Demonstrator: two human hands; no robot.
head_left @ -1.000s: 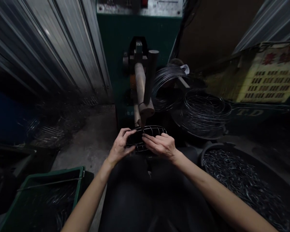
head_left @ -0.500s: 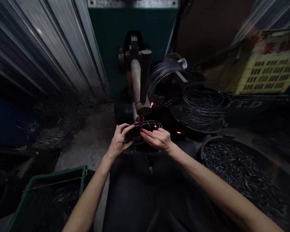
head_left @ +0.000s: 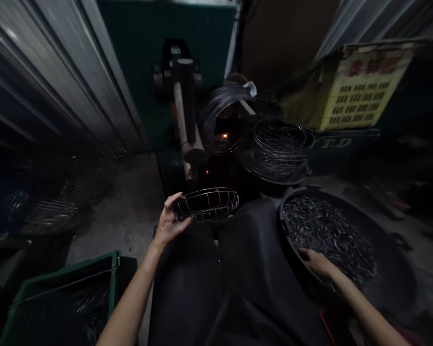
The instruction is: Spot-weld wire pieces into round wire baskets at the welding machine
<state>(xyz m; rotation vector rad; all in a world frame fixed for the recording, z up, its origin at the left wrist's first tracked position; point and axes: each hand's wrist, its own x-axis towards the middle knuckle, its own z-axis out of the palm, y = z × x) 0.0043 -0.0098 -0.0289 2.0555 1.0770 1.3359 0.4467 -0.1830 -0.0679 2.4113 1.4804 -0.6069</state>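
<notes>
Below the machine's tip (head_left: 190, 177), my left hand (head_left: 169, 222) pinches the wire basket (head_left: 206, 198) by its left end, seemingly to keep it near; over the tub's (head_left: 282, 218) near left rim, my right hand (head_left: 318, 263) curls by metal bits (head_left: 324, 230), its grip unclear.

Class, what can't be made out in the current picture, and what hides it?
Head view: whatever the bare right hand may hold; shadow and blur hide its fingertips.
Head view: the left end of the rounded metal wire frame; the bare left hand partly covers it.
Head view: exact contents of the green plastic crate; shadow and the bottom edge.
Head view: top of the green machine; top edge.
</notes>
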